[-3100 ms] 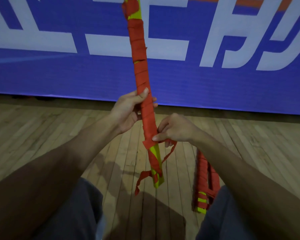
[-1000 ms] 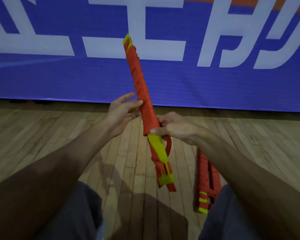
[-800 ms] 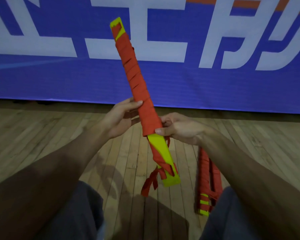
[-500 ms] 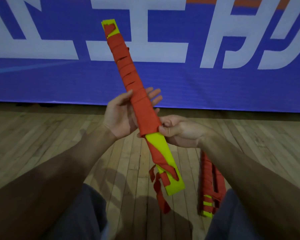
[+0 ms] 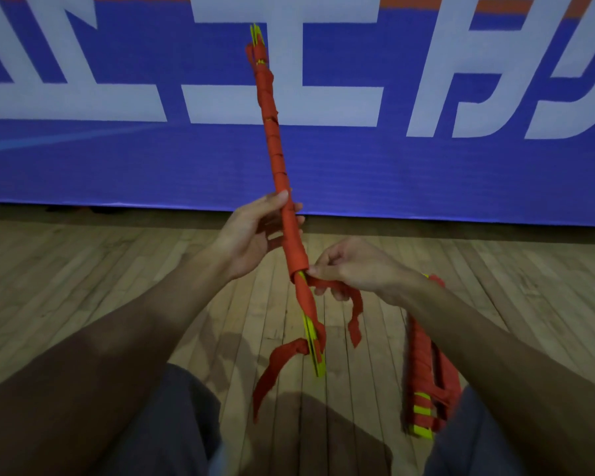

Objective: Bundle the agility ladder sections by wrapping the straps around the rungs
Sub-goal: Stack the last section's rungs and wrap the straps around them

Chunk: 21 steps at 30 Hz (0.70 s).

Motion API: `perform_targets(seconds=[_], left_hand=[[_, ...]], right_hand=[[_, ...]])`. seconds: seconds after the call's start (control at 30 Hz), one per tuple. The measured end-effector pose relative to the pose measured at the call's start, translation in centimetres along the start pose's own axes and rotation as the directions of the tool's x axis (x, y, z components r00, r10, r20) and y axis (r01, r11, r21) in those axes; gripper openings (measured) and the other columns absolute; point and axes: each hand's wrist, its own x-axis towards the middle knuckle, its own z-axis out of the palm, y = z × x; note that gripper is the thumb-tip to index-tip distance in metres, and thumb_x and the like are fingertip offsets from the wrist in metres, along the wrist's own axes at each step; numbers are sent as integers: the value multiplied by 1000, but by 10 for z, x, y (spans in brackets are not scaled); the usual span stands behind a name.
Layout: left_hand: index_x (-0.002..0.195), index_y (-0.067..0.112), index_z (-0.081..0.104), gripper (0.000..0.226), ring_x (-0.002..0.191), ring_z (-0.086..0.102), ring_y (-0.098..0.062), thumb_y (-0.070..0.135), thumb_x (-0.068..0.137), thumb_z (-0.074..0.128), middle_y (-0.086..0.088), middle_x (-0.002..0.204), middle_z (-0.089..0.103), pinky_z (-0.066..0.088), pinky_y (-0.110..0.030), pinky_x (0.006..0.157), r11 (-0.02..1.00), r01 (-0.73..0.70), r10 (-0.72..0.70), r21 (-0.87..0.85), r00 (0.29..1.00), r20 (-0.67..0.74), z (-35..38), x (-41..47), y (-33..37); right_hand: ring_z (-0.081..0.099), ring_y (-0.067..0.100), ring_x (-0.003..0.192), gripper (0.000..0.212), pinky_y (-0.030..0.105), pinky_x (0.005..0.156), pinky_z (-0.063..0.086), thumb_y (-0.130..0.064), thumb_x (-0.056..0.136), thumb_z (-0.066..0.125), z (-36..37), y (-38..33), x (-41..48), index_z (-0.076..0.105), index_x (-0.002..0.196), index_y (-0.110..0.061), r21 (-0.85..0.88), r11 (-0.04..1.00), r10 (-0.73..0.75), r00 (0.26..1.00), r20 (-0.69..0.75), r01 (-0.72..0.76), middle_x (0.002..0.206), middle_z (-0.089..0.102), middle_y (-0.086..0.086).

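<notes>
While left grip (image 5: pixel 248 242) clasps the rungs (image 5: pixel 272 132) and right grip (image 5: pixel 354 266) pinches a strap (image 5: pixel 327 284), the forearm (image 5: pixel 478 338) half-hides another bundle (image 5: pixel 419 365) at four o'clock.

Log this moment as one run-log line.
left hand: grips rung bundle mid-length | right hand: pinches loose red strap at wrap edge | lower rung ends: partly bare | second bundle: on floor

We get dim, flat light; the near forearms (image 5: pixel 83 389) sink almost to black. A soft shadow lies on the floor (image 5: pixel 83 286) between the knees (image 5: pixel 172 424). The ladder bundle (image 5: pixel 282 187) and strap (image 5: pixel 357 310) look slightly soft; the floor's boards fan outward.
</notes>
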Motion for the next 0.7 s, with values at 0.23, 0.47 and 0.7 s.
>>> perform_targets(seconds=[0.23,0.47,0.7], left_hand=[[122,7,61,45,93,73,-25,23,82,76,-7,97,71,58,-37,71,992,-33,63,120,966,-252,0,9,-8],[121,2,56,55,81,73,-22,25,77,81,-12,98,71,61,-41,69,991,7,50,137,911,-409,6,20,-17],[104,12,61,20,71,71,-15,21,100,44,0,85,71,60,-29,67,977,-24,2,-211,995,-105,5,12,1]], right_hand=[[64,2,57,12,18,56,50,-32,90,68,13,-5,0,68,92,-20,-201,976,-76,996,46,84,79,71,-7],[61,8,54,14,23,56,51,-14,81,77,9,-3,6,72,88,-3,-191,979,-78,995,-59,66,77,73,11],[51,7,48,19,18,47,41,-3,86,69,-13,-1,-2,66,94,13,140,985,-99,995,-4,98,66,60,8]])
